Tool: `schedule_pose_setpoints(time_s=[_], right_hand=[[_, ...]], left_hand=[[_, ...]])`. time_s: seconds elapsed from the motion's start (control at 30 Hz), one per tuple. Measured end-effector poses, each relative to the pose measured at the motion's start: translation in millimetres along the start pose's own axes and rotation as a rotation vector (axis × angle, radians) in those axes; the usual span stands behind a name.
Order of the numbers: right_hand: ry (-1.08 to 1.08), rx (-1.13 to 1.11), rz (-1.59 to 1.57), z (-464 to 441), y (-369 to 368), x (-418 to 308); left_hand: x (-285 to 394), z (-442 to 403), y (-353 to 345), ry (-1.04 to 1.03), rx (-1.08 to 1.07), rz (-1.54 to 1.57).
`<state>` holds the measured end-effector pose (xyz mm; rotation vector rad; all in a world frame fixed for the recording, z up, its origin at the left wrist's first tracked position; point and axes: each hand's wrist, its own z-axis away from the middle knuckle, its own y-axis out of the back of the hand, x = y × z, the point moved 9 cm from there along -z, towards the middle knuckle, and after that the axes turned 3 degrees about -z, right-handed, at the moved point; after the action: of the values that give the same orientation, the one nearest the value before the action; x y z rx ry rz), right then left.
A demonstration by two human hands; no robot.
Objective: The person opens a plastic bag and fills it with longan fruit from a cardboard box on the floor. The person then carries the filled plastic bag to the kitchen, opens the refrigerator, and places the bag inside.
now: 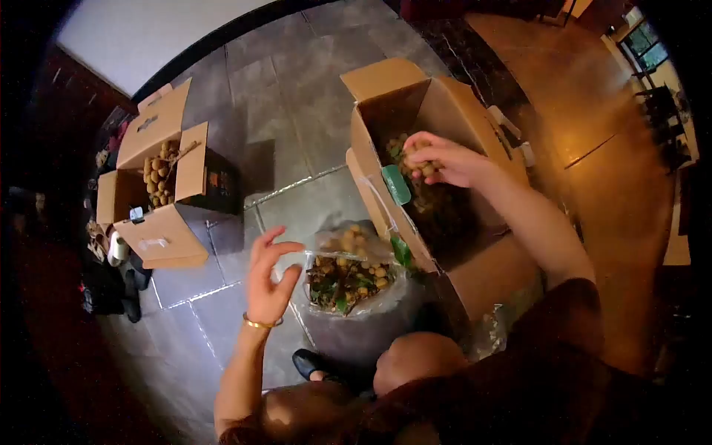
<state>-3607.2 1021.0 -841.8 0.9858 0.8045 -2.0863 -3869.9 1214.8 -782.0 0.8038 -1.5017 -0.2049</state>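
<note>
Both hands are working apart, at different heights of grip. Over the near box (361,141), the right hand (445,159) is curling its fingers around a few tan round fruits (426,170); how firmly it is gripping, the view isn't showing. Cupping them from beneath, without squeezing, would be the kinder way of holding them, since a hard pinch could be splitting skins or tearing stems. The left hand (271,278) is hovering with thumb and fingers spread, holding nothing, just beside some clear plastic (348,239); whether a fingertip is touching it, I cannot tell. A gold bracelet (261,322) is circling that wrist.

Below, between the hands, a plastic-lined bin (337,334) is holding mixed fruit, twigs and leaves (348,285). A green leaf (401,252) is lying at its edge, and a green tab (397,185) is hanging at the box's rim; steering the wrist clear of that tab would be sensible. Farther left, another open box (163,243) is standing on the tiled floor (297,89), with more fruit (159,174) showing inside.
</note>
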Motion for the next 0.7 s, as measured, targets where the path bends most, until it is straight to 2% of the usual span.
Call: schedule_pose_setpoints(time_s=[0.1, 0.17, 0.2, 0.3, 0.37, 0.47, 0.57, 0.6, 0.7], right_hand=[[-0.002, 0.093, -0.106, 41, -23, -20], [-0.011, 0.043, -0.148, 62, -55, -20], [-0.093, 0.000, -0.162, 73, -77, -13], [-0.325, -0.096, -0.138, 94, -140, 18], [-0.420, -0.225, -0.206, 83, -165, 60], [-0.532, -0.136, -0.275, 57, -169, 124], [-0.509, 0.070, -0.271, 45, -159, 139], [-0.546, 0.017, -0.264, 52, -164, 129], [-0.352, -0.198, -0.031, 65, -152, 80]], left_hand=[[37, -16, -44, -0.400, -0.348, -0.352], [32, -14, -72, -0.469, -0.412, -0.511], [28, -13, -86, -0.502, -0.446, -0.593], [12, -22, -99, -0.289, -0.531, -0.530], [10, -25, -96, -0.271, -0.475, -0.505], [18, -32, -88, -0.230, -0.380, -0.382], [23, -30, -81, -0.201, -0.304, -0.212], [24, -29, -81, -0.197, -0.301, -0.182], [22, -29, -83, -0.168, -0.320, -0.138]])
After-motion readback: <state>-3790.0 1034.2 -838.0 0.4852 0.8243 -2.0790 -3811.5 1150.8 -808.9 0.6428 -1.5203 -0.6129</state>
